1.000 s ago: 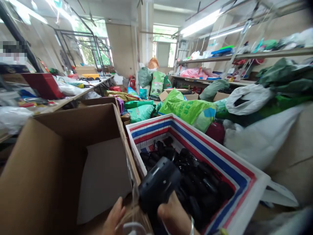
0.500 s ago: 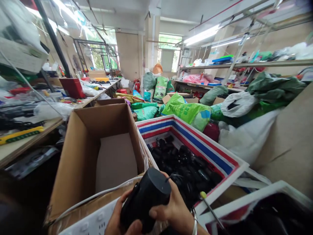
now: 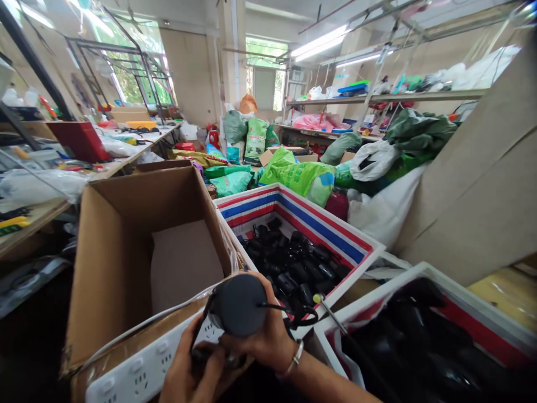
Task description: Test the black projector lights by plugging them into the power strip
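A black cylindrical speaker (image 3: 241, 305) is held up between my two hands, its round dark-grey end tilted toward me. A thin black cord loop (image 3: 300, 314) hangs from its right side. My right hand (image 3: 271, 341), with a bracelet at the wrist, wraps its right side and underside. Lower left, my left hand (image 3: 188, 364) is closed on a dark part at the speaker's lower side; shadow hides whether that part is separate. Just behind the hands is an open cardboard box (image 3: 104, 246) with a pale sheet on its floor.
A white power strip (image 3: 138, 372) and a white cable run along the box's near edge. Right of it, a striped-lined crate (image 3: 323, 226) holds several black cylindrical items. Another crate (image 3: 474, 296) with dark items stands nearer right, a yellow-tipped rod (image 3: 331, 313) over its corner. Bags lie behind.
The speaker has turned so its round end faces me more, and its cord loop now shows at the right. My view has shifted right, bringing more of the nearer crate in.
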Tool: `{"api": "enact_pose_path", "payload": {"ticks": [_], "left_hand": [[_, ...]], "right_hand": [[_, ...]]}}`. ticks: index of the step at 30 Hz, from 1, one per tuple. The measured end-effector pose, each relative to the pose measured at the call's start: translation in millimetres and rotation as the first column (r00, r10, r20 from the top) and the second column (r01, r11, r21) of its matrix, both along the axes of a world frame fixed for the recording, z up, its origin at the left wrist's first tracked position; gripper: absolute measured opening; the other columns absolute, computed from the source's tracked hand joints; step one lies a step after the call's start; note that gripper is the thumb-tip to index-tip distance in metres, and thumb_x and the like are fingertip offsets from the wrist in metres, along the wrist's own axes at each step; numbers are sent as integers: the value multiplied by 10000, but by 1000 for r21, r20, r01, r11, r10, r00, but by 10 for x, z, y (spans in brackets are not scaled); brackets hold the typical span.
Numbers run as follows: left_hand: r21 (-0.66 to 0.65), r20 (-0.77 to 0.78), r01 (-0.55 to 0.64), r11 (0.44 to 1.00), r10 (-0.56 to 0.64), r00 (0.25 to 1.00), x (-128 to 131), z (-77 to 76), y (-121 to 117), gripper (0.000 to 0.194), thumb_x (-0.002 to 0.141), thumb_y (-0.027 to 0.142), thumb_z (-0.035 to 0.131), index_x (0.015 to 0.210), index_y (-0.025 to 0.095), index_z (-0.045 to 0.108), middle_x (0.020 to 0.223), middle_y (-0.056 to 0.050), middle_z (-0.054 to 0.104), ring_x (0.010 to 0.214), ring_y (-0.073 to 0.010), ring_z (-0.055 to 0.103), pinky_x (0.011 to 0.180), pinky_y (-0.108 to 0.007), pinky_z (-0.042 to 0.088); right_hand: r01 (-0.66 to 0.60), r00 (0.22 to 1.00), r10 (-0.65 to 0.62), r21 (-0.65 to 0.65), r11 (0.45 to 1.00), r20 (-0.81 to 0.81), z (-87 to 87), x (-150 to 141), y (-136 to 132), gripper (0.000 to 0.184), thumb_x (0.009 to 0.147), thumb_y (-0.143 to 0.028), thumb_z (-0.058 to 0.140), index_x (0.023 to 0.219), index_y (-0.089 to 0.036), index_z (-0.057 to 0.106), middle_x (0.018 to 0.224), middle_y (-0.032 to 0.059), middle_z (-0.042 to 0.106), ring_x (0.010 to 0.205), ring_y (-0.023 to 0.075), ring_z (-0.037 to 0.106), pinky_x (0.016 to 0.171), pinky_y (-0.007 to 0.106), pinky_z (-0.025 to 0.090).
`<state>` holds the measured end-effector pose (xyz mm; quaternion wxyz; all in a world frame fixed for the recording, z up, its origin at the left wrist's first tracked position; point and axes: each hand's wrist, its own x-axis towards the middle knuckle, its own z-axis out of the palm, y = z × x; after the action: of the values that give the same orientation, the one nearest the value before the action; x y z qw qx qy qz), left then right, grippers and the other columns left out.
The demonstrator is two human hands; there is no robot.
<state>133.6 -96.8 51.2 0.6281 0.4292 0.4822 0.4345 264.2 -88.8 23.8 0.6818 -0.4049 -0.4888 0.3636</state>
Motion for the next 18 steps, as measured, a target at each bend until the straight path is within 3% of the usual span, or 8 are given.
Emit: {"api": "enact_pose_path", "payload": {"ticks": [3,6,8,10,12,14,16,18], "left_hand": [[-29,0,-8,1000,8,1000,3,2,22,700,580,452,763,1165,171,501,636,5,647,613,-195,642,558,-236,544],[-63,-23,44,997,-46,999,-44,-25,58,737,600,462,750,1212,167,464,619,4,648,589,-202,643,538,-256,542],[-67,-39,74,995,-77,996,-70,-46,67,755,613,469,739,1232,159,439,594,11,629,537,-200,624,502,-273,536],[-67,-37,81,994,-84,996,-78,-61,64,736,624,461,730,1225,151,440,581,21,604,504,-187,602,480,-278,529],[-65,-29,85,994,-87,996,-72,-69,59,708,640,442,721,1223,156,439,588,33,584,493,-171,588,485,-281,529],[-52,-34,113,992,-115,993,-61,-73,57,673,659,432,708,1219,164,446,607,35,573,510,-163,587,497,-282,534],[-51,-36,143,988,-145,989,-49,-74,53,651,674,428,699,1218,168,450,653,19,589,551,-167,595,505,-288,541],[-54,-25,172,984,-173,985,-41,-71,45,657,688,418,694,1234,163,432,673,5,603,572,-168,595,510,-289,544]], "right_hand": [[-76,992,87,-114,991,90,23,139,-44,793,575,-255,806,1256,-220,401,1153,54,549,1055,217,527,955,346,411],[-284,896,371,-331,900,241,125,403,-278,718,637,-294,781,1265,-203,444,1133,52,567,1019,202,540,902,312,434],[-380,806,561,-564,733,187,163,643,-518,664,606,-334,801,1192,-182,527,965,26,612,811,155,577,720,248,473],[-465,730,683,-734,495,-1,136,897,-760,494,596,-423,789,964,-129,640,735,3,606,623,111,542,568,202,432],[-367,722,692,-846,386,2,37,1120,-942,409,580,-463,779,747,-114,645,595,-7,574,524,103,508,478,193,386],[-78,761,599,-881,466,249,-129,1261,-1022,329,587,-390,777,713,-129,619,621,1,582,564,127,523,495,211,398],[208,752,393,-756,621,530,-350,1294,-999,351,583,-289,773,867,-148,622,773,20,606,714,170,555,619,255,449],[328,738,188,-588,739,648,-597,1229,-904,527,560,-238,777,1046,-162,588,942,49,601,871,215,555,769,318,456]]}}
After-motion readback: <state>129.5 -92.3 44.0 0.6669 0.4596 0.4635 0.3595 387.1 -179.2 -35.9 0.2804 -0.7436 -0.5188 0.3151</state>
